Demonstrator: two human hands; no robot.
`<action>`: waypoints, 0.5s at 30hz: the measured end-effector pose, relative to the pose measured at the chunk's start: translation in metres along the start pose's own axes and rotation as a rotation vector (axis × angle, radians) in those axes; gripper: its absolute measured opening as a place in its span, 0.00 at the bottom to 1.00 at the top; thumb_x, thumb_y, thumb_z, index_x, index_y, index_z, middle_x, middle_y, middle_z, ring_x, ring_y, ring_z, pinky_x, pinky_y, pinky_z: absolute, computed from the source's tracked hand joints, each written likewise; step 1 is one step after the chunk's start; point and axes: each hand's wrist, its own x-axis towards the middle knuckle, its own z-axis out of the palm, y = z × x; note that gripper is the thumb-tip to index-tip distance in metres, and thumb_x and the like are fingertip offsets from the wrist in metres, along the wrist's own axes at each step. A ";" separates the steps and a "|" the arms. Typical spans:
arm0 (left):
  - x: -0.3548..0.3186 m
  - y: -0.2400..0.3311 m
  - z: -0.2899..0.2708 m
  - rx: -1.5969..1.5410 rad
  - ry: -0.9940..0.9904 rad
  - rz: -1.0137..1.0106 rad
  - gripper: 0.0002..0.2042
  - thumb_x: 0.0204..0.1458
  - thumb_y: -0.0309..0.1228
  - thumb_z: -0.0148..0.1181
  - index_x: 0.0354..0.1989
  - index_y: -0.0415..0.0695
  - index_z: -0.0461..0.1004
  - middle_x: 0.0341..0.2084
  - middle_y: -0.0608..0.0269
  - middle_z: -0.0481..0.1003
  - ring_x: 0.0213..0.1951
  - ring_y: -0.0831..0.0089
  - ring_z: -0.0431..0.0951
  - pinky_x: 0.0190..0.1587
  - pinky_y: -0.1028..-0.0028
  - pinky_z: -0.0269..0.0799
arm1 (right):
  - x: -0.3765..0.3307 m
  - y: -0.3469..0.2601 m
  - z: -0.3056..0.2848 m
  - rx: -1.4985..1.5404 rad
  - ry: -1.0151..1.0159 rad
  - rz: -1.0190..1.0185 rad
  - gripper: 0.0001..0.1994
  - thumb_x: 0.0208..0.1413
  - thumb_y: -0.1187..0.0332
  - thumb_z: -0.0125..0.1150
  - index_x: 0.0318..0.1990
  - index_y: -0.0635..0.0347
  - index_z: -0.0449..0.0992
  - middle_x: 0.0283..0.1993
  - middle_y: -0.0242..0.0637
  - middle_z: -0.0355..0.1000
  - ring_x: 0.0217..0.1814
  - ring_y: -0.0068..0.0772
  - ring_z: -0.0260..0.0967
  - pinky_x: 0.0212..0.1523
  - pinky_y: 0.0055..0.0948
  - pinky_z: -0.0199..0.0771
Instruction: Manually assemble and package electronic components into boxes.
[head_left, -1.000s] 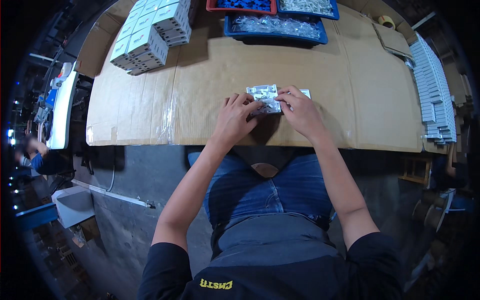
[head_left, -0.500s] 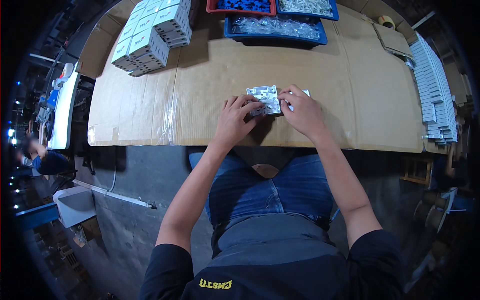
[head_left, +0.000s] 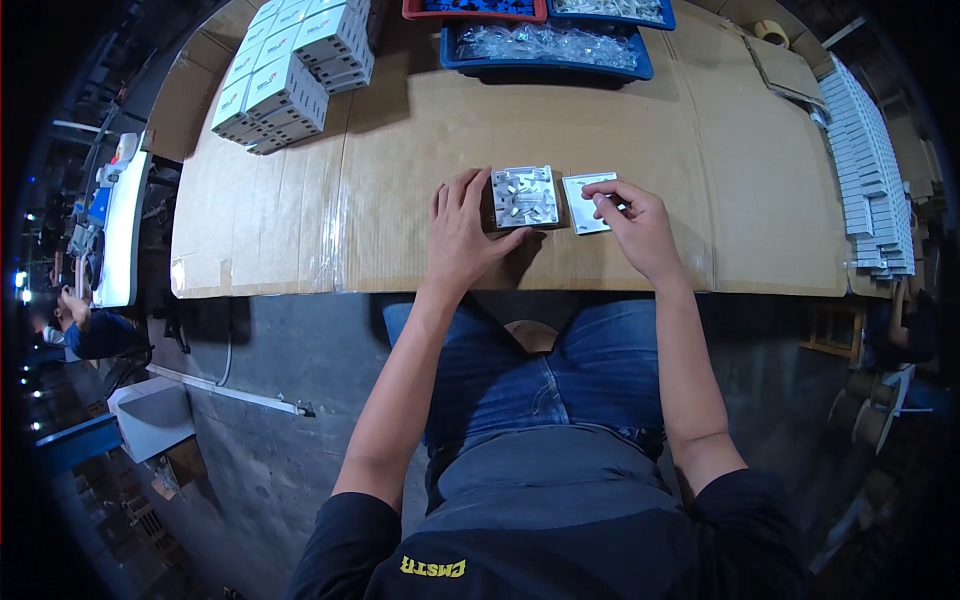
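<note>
The tabletop (head_left: 480,130) bears white boxes (head_left: 285,85) stacked back left, white units (head_left: 865,165) along its right edge, a blue tray (head_left: 545,71) behind. Near the front edge, the left grip (head_left: 462,230) is spread open, the right grip (head_left: 647,232) curled, its hold unclear; between lies a white case (head_left: 524,171) beside a white panel (head_left: 580,207).

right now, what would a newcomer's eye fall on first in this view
Probably the open white case full of small parts near the table's front edge, with the left hand at its left side and the right hand over a flat white panel. Next, the stacked white boxes at upper left and the blue tray of clear pieces at top centre.
</note>
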 end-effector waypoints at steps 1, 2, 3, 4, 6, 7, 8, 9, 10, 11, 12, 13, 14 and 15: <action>0.000 0.000 0.000 -0.003 0.000 -0.002 0.45 0.43 0.49 0.78 0.68 0.41 0.66 0.63 0.51 0.69 0.67 0.54 0.65 0.72 0.56 0.54 | -0.001 -0.002 0.000 -0.003 -0.001 0.002 0.09 0.66 0.74 0.60 0.48 0.63 0.84 0.42 0.35 0.81 0.38 0.23 0.73 0.41 0.26 0.76; 0.000 -0.001 0.001 -0.002 -0.004 -0.004 0.44 0.43 0.48 0.78 0.68 0.41 0.66 0.62 0.52 0.69 0.66 0.54 0.66 0.72 0.56 0.54 | -0.002 -0.004 0.000 -0.005 0.000 -0.001 0.09 0.66 0.74 0.60 0.48 0.63 0.84 0.42 0.35 0.81 0.38 0.23 0.73 0.40 0.26 0.76; -0.001 -0.001 0.000 -0.001 -0.008 -0.007 0.43 0.43 0.48 0.78 0.67 0.41 0.67 0.62 0.52 0.69 0.66 0.54 0.66 0.72 0.56 0.55 | -0.003 -0.006 0.001 -0.007 0.000 -0.003 0.09 0.66 0.73 0.61 0.49 0.63 0.84 0.42 0.35 0.81 0.38 0.23 0.73 0.40 0.26 0.76; -0.002 -0.002 0.001 -0.003 -0.008 -0.011 0.43 0.43 0.48 0.78 0.67 0.41 0.67 0.62 0.52 0.69 0.66 0.54 0.66 0.72 0.56 0.55 | -0.003 -0.007 0.002 -0.009 -0.003 -0.001 0.09 0.66 0.73 0.61 0.49 0.63 0.84 0.42 0.35 0.81 0.38 0.23 0.73 0.40 0.26 0.76; -0.002 -0.003 0.001 -0.023 0.034 -0.011 0.42 0.43 0.47 0.78 0.66 0.41 0.68 0.62 0.53 0.70 0.66 0.54 0.67 0.72 0.56 0.55 | -0.002 -0.008 0.007 -0.050 -0.010 -0.006 0.09 0.66 0.73 0.61 0.49 0.63 0.84 0.42 0.35 0.82 0.37 0.23 0.74 0.39 0.25 0.76; -0.002 -0.004 0.000 -0.022 0.034 -0.016 0.42 0.43 0.47 0.78 0.66 0.41 0.68 0.62 0.53 0.70 0.66 0.54 0.67 0.72 0.56 0.55 | -0.001 -0.006 0.008 -0.050 -0.015 -0.004 0.09 0.66 0.73 0.61 0.49 0.63 0.84 0.42 0.35 0.82 0.37 0.23 0.74 0.39 0.25 0.76; -0.003 -0.004 0.000 -0.019 0.021 -0.007 0.42 0.42 0.47 0.78 0.66 0.41 0.68 0.61 0.53 0.70 0.65 0.55 0.67 0.71 0.56 0.55 | -0.001 -0.002 0.010 -0.062 -0.020 -0.006 0.09 0.66 0.73 0.61 0.49 0.63 0.84 0.42 0.35 0.82 0.38 0.23 0.74 0.39 0.25 0.76; -0.002 -0.004 0.000 -0.018 0.007 0.004 0.42 0.42 0.47 0.78 0.66 0.41 0.68 0.61 0.54 0.70 0.65 0.55 0.67 0.71 0.56 0.56 | 0.000 -0.001 0.012 -0.076 -0.022 -0.008 0.09 0.66 0.73 0.62 0.49 0.63 0.84 0.42 0.35 0.82 0.38 0.23 0.74 0.39 0.25 0.76; -0.001 -0.004 0.001 -0.019 0.006 0.001 0.42 0.42 0.47 0.78 0.66 0.41 0.68 0.61 0.54 0.70 0.65 0.55 0.67 0.71 0.56 0.56 | 0.001 0.000 0.013 -0.076 -0.024 -0.006 0.09 0.66 0.73 0.62 0.49 0.63 0.84 0.42 0.35 0.82 0.38 0.23 0.74 0.39 0.25 0.76; 0.000 -0.004 0.002 -0.019 0.014 0.007 0.42 0.42 0.46 0.78 0.66 0.42 0.69 0.61 0.54 0.70 0.64 0.55 0.68 0.71 0.56 0.56 | 0.003 0.000 0.013 -0.047 -0.028 0.007 0.09 0.66 0.73 0.62 0.49 0.63 0.84 0.42 0.35 0.82 0.38 0.22 0.74 0.39 0.25 0.76; 0.001 -0.004 0.002 -0.022 0.018 0.014 0.42 0.41 0.46 0.78 0.66 0.42 0.69 0.61 0.54 0.70 0.64 0.55 0.68 0.71 0.56 0.56 | 0.002 -0.001 0.014 -0.017 -0.030 0.025 0.09 0.66 0.73 0.62 0.49 0.62 0.84 0.42 0.35 0.82 0.38 0.22 0.74 0.39 0.25 0.76; 0.001 -0.004 0.002 -0.024 0.012 0.013 0.42 0.41 0.46 0.78 0.66 0.42 0.69 0.61 0.54 0.70 0.64 0.55 0.68 0.71 0.56 0.56 | 0.003 -0.002 0.015 -0.017 -0.029 0.031 0.09 0.66 0.73 0.62 0.49 0.62 0.84 0.42 0.35 0.82 0.38 0.22 0.74 0.39 0.25 0.76; 0.002 -0.004 0.001 -0.033 0.014 0.008 0.42 0.41 0.46 0.78 0.66 0.42 0.69 0.60 0.54 0.70 0.64 0.55 0.68 0.71 0.56 0.56 | 0.004 -0.004 0.017 -0.008 -0.028 0.031 0.09 0.66 0.72 0.62 0.49 0.62 0.84 0.43 0.35 0.82 0.38 0.22 0.74 0.39 0.24 0.76; 0.003 -0.003 0.001 -0.044 0.017 0.002 0.41 0.41 0.46 0.78 0.65 0.42 0.69 0.60 0.55 0.71 0.64 0.55 0.68 0.70 0.55 0.56 | 0.005 -0.005 0.018 -0.002 -0.027 0.033 0.09 0.66 0.72 0.62 0.49 0.62 0.84 0.43 0.35 0.82 0.38 0.22 0.74 0.39 0.24 0.76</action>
